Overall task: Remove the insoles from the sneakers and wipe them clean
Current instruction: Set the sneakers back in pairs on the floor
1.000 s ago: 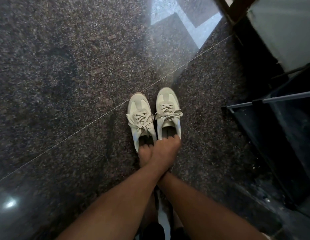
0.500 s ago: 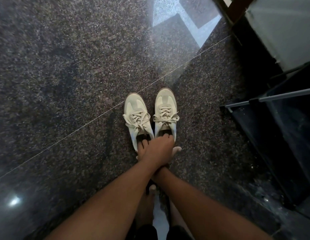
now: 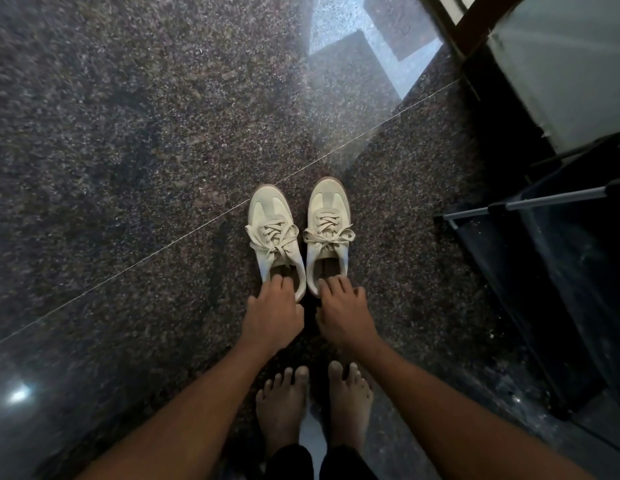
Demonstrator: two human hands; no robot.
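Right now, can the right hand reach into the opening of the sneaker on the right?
Probably yes. The right hand has its fingertips at the heel of the right sneaker, whose opening faces up uncovered; the tied laces sit further forward.

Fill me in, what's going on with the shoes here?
A person reaches down to a pair of pale sneakers standing side by side on the floor. The left hand is at the heel of the left sneaker, fingertips at its opening. The right hand is at the heel of the right sneaker. Whether either hand grips is unclear. Both sneakers are laced and tied, and nothing has been pulled out yet.
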